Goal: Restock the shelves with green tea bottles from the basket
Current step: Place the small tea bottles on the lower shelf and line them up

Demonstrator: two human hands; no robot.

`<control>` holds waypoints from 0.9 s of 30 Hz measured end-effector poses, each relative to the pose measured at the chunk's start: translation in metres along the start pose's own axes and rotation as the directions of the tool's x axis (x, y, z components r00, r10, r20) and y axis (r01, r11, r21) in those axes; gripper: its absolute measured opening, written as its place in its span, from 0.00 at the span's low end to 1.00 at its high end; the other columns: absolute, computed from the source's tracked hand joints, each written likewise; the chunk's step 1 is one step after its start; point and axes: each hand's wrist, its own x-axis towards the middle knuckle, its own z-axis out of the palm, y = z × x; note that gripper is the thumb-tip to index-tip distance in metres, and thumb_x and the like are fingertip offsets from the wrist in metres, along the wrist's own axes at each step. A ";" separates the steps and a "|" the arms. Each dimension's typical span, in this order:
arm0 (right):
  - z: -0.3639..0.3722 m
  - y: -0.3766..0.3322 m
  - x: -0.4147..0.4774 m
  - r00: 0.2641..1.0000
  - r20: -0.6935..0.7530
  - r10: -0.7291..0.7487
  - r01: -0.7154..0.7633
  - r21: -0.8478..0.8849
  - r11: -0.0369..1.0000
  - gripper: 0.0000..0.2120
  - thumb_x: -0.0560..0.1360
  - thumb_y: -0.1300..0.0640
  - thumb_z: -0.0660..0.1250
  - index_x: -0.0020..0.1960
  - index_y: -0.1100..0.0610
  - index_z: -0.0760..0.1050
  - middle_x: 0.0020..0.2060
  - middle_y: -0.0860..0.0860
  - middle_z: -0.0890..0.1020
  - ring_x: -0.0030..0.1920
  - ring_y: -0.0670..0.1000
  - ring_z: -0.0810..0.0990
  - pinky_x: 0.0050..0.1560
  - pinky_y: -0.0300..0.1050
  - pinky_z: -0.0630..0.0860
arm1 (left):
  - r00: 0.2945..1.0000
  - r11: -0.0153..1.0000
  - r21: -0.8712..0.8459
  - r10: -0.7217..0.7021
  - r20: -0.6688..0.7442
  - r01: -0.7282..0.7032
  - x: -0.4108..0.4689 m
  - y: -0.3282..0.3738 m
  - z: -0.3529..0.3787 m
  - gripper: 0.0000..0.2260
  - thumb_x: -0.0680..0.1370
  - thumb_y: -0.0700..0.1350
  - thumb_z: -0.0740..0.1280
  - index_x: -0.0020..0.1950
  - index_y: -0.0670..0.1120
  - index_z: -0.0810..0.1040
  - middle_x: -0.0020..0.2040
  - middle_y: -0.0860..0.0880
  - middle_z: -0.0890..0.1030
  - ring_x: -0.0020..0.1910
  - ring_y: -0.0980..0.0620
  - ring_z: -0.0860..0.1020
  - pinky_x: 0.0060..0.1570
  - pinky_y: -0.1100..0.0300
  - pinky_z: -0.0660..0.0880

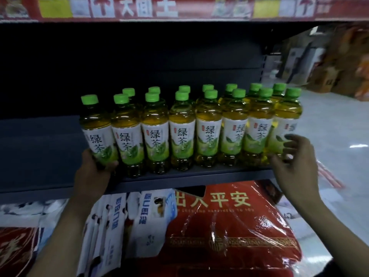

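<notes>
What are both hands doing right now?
Left hand: grips the leftmost front bottle at its base.
Right hand: open, loosely spread beside the rightmost front bottle.

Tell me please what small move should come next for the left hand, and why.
Probably settle the end bottle beside its neighbour and let go: the left hand grips its base, and it lines up with the front row.

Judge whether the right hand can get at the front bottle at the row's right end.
Probably yes: the right hand is open just beside the end bottle, at the shelf front, with nothing between them.
</notes>
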 end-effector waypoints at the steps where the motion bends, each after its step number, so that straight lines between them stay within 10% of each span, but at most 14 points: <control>1: -0.002 0.008 0.007 0.999 -0.003 0.040 -0.040 -0.005 0.999 0.28 0.72 0.60 0.72 0.68 0.56 0.65 0.61 0.58 0.72 0.59 0.58 0.75 0.56 0.60 0.77 | 0.999 1.000 0.007 0.020 -0.034 -0.020 -0.003 0.001 0.001 0.25 0.76 0.47 0.71 0.70 0.45 0.65 0.65 0.44 0.75 0.63 0.41 0.74 0.54 0.51 0.70; 4: -0.004 0.033 0.024 0.981 0.050 0.188 -0.189 0.004 0.982 0.36 0.71 0.59 0.75 0.73 0.55 0.59 0.66 0.60 0.70 0.63 0.59 0.73 0.60 0.61 0.75 | 0.969 0.985 0.143 0.129 -0.212 -0.100 -0.016 0.004 0.005 0.28 0.72 0.59 0.70 0.65 0.45 0.72 0.58 0.44 0.78 0.59 0.42 0.76 0.51 0.44 0.77; 9: 0.007 0.056 0.038 0.955 0.224 0.194 -0.211 0.051 0.976 0.39 0.72 0.59 0.75 0.74 0.52 0.55 0.65 0.57 0.76 0.58 0.57 0.78 0.57 0.55 0.76 | 0.937 0.971 0.135 0.227 -0.267 -0.196 -0.043 0.038 0.045 0.22 0.72 0.40 0.74 0.61 0.41 0.68 0.57 0.39 0.75 0.59 0.40 0.73 0.53 0.48 0.72; 22: 0.017 0.075 0.049 0.966 0.216 0.141 -0.159 0.070 0.985 0.39 0.70 0.53 0.76 0.74 0.51 0.58 0.64 0.53 0.76 0.59 0.55 0.78 0.56 0.50 0.75 | 0.921 0.980 0.112 0.195 -0.337 -0.167 -0.059 0.065 0.092 0.20 0.74 0.42 0.69 0.64 0.45 0.67 0.61 0.42 0.72 0.61 0.42 0.73 0.58 0.45 0.74; 27: 0.023 0.075 0.059 0.953 0.274 0.128 -0.208 0.287 0.935 0.39 0.68 0.49 0.76 0.72 0.48 0.58 0.62 0.45 0.77 0.58 0.47 0.77 0.57 0.48 0.76 | 0.804 0.807 0.129 0.589 -0.085 -0.577 -0.101 0.157 0.151 0.12 0.78 0.44 0.67 0.60 0.48 0.71 0.53 0.55 0.68 0.54 0.55 0.70 0.52 0.62 0.69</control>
